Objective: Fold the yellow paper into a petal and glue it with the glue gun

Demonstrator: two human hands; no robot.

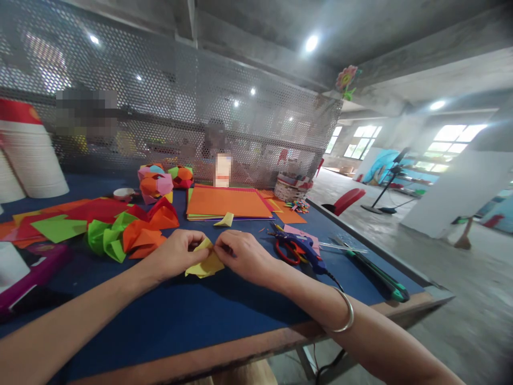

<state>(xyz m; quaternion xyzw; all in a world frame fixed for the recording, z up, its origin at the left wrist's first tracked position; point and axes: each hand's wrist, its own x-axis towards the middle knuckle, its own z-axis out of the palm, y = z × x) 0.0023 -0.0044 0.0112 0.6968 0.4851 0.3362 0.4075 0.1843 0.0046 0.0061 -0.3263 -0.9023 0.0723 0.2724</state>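
Observation:
Both my hands meet over a folded yellow paper piece (pixel 204 264) on the blue table (pixel 168 315). My left hand (pixel 176 254) pinches its left side between thumb and fingers. My right hand (pixel 244 255) pinches its upper right edge; a silver bangle sits on that wrist. The paper lies partly on the table, partly lifted between my fingertips. Another small folded yellow piece (pixel 224 219) lies just beyond, in front of a stack of orange paper sheets (pixel 226 203).
Folded green and orange paper pieces (pixel 128 232) lie left of my hands, flat red and green sheets farther left. A blue glue gun (pixel 304 248), red-handled scissors, a ruler and a green utility knife (pixel 380 278) lie to the right. A perforated metal screen (pixel 180 117) stands behind.

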